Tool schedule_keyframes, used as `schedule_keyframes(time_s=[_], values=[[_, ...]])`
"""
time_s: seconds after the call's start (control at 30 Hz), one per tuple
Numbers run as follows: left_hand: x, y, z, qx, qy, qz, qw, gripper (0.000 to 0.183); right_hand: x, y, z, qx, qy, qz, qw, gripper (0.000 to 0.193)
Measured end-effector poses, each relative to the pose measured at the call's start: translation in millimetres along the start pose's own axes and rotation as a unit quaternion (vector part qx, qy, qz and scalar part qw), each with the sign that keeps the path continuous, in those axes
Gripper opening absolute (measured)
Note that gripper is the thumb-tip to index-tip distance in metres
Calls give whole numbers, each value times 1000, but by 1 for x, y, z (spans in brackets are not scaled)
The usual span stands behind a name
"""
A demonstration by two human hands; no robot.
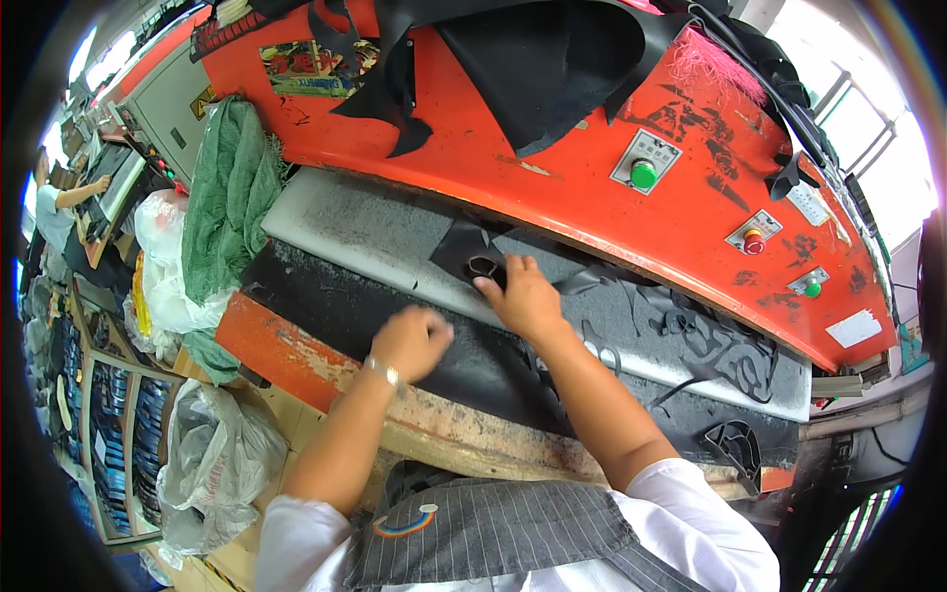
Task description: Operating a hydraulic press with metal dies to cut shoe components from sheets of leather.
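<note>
My right hand (529, 300) reaches over the grey cutting bed, thumb and fingers pinched at the side of a small dark ring-shaped cutting die (481, 266). That die stands on a piece of black sheet material (455, 247) lying on the grey pad (345, 219). Closer to me and to the left, my left hand (409, 345) hovers above the black front strip (326, 304) with its fingers curled in. What it holds, if anything, is hidden. Thin black offcuts (725, 345) with cut-out holes lie to the right of my right hand.
A red machine beam (552, 187) spans the far side, with a green button (643, 175) and a red button (754, 242). Black sheets (552, 69) hang over it. Another die (735, 446) sits near right. Sacks (229, 197) stand left; a person (54, 212) works far left.
</note>
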State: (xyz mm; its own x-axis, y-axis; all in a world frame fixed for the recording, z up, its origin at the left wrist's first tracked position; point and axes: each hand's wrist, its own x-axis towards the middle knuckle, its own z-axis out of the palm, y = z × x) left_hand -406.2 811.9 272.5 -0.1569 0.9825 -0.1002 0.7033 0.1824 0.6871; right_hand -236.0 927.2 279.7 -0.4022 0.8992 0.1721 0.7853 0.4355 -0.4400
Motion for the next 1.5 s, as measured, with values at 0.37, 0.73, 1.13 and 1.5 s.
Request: schedule_keyframes(time_s=[0.37, 0.73, 1.13, 1.5], values=[[116, -7, -4, 93, -41, -104, 989, 33, 31, 42, 11, 69, -112, -22, 991, 48], [66, -41, 16, -59, 162, 30, 985, 35, 49, 12, -5, 131, -93, -128, 979, 47], [66, -40, 21, 18, 161, 9, 987, 26, 62, 38, 33, 131, -122, -167, 970, 57], [70, -39, 20, -21, 205, 46, 977, 26, 51, 49, 18, 127, -61, -199, 970, 69]])
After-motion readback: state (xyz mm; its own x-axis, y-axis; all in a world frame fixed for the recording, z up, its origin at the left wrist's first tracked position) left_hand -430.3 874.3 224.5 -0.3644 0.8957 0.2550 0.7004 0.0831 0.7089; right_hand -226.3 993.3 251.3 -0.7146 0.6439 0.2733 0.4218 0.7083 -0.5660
